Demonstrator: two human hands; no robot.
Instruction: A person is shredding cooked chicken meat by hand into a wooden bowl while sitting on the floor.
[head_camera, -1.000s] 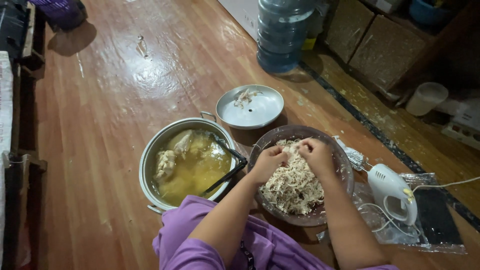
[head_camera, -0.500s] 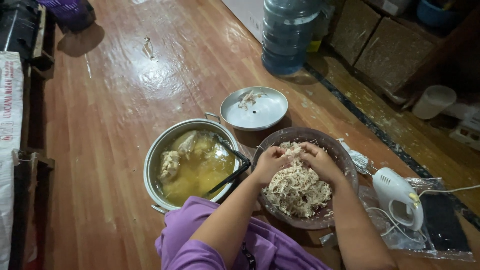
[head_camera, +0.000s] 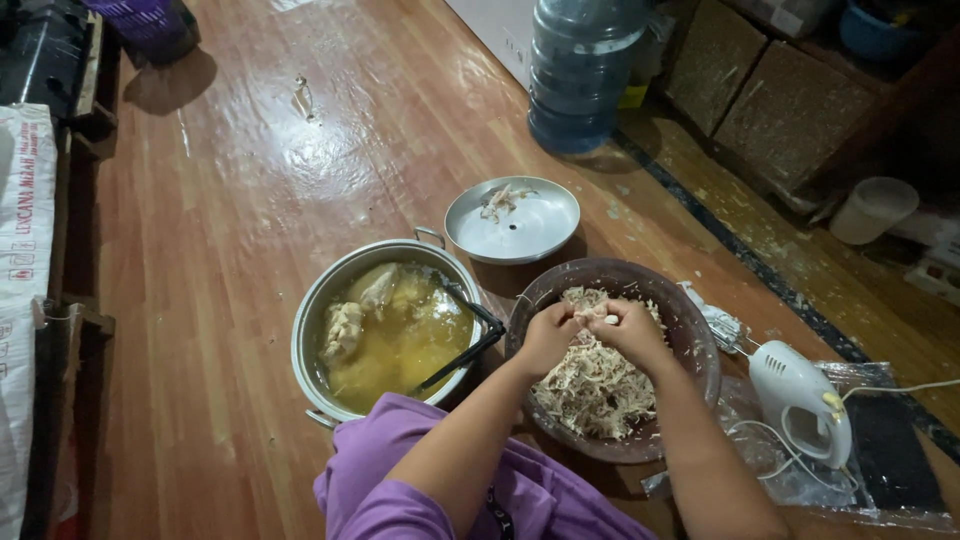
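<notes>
Worked over a round, dark brown bowl (head_camera: 690, 330) set on a glossy, reddish wooden plank floor (head_camera: 230, 230), both hands close together above the heap. Left hand (head_camera: 548, 335) and right hand (head_camera: 632, 330) met fingertip to fingertip, pinched shut on a small pale piece of chicken (head_camera: 597, 316) held just above the pile. Filled the bowl beneath with shredded chicken (head_camera: 592, 385), stringy, dry-looking and off-white. Stood just left of the bowl, nearly touching it, a round metal pot (head_camera: 318, 322) with small loop handles, full of cloudy yellow broth with lumpy pale chicken pieces (head_camera: 345, 325) half sunk in it. Leaned a dark utensil handle (head_camera: 465, 350) across the pot's right rim. Lay behind the bowl an upturned, shallow metal lid (head_camera: 525, 230) bearing a few scraps. Rested to the right, on crinkled clear plastic, a smooth white hand mixer (head_camera: 800, 400) with a thin white cord. Stood farther back a ribbed, translucent blue water jug (head_camera: 580, 70). Draped soft purple cloth (head_camera: 400, 470) over the lap at the lower edge.
</notes>
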